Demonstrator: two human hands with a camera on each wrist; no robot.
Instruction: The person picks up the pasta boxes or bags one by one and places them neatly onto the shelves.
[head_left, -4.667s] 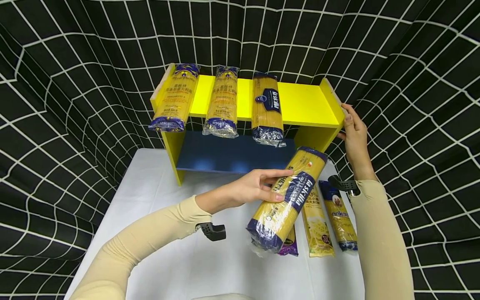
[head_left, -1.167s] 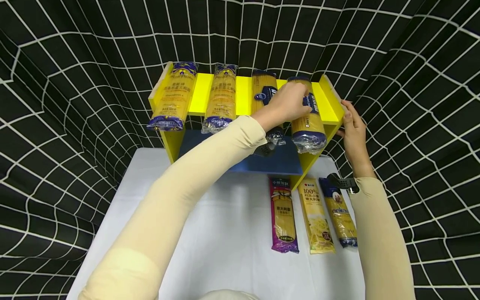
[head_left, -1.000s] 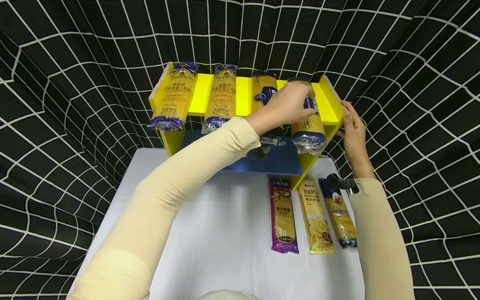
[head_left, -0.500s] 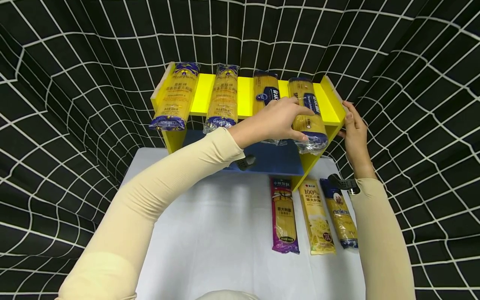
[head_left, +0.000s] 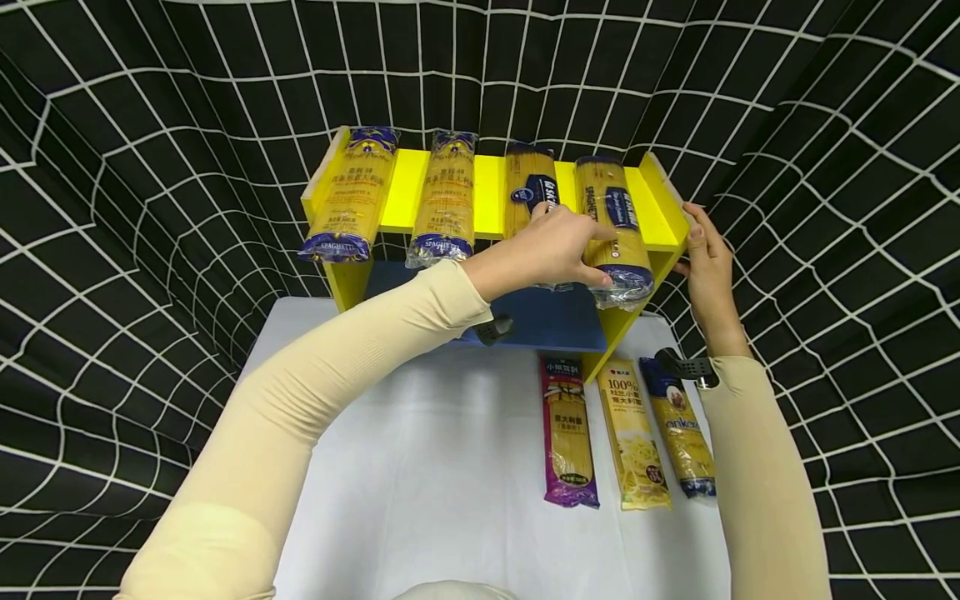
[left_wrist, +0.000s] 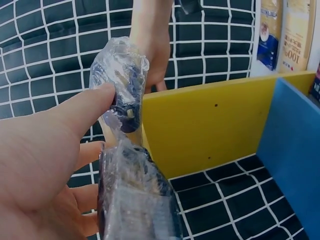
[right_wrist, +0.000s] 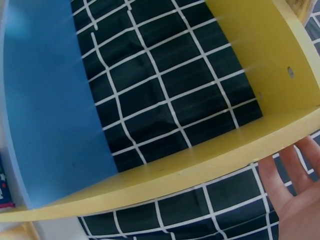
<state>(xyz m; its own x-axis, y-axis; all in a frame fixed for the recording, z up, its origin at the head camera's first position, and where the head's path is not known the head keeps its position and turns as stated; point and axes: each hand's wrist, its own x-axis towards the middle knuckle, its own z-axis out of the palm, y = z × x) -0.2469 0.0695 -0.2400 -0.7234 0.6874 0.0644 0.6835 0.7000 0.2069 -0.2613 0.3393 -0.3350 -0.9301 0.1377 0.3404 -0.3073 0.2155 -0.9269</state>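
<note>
A yellow-and-blue shelf rack carries several spaghetti packs on its sloping upper board. My left hand is over the lower part of the rightmost spaghetti pack, its thumb at the clear wrapper end and its fingers loosely extended. In the left wrist view the thumb touches that crinkled plastic. The neighbouring spaghetti pack is partly hidden under this hand. My right hand rests against the outside of the rack's right side panel; in the right wrist view its fingers lie fairly straight along the yellow edge.
Two more spaghetti packs, one at the left end and one beside it, lie on the upper board. In front of the rack, a purple pasta pack, a pale yellow pack and a blue-topped pack lie on the white table.
My left hand has set the la sicilia spaghetti pack at the upper board's right end, loosened from it and slid down towards its lower end. The right hand has stayed at the side panel.
</note>
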